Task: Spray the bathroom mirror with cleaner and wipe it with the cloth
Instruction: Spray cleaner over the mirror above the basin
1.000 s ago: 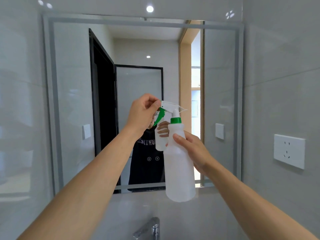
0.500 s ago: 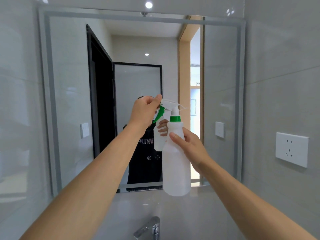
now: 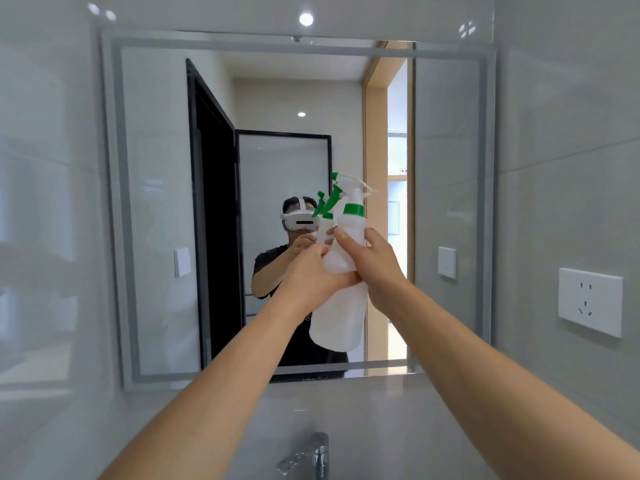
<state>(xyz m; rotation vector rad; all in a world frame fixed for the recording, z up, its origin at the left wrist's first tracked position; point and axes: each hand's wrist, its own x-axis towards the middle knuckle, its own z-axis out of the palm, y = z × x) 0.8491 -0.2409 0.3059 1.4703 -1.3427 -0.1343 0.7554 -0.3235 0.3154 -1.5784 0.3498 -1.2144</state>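
Both hands meet on the white spray bottle [image 3: 341, 306], which is held up in front of the mirror [image 3: 446, 168], slightly tilted, its green collar and white trigger head at the top. The right hand [image 3: 375, 268] wraps the bottle's shoulder from the right, fingers [image 3: 346, 239] curled across its front. The left hand [image 3: 308, 282] grips the bottle's middle from the left; its fingers curl round the far side and are mostly hidden behind the bottle and the right hand, so how they lie cannot be told in full. The nozzle's tip blends with its own reflection, and whether it touches the glass cannot be told. The mirror shows a person in a dark shirt, partly covered by the bottle and hands. A white socket [image 3: 590, 301] sits on the tiled wall to the right. A chrome tap [image 3: 313, 457] is cut off by the bottom edge. No cloth can be made out.
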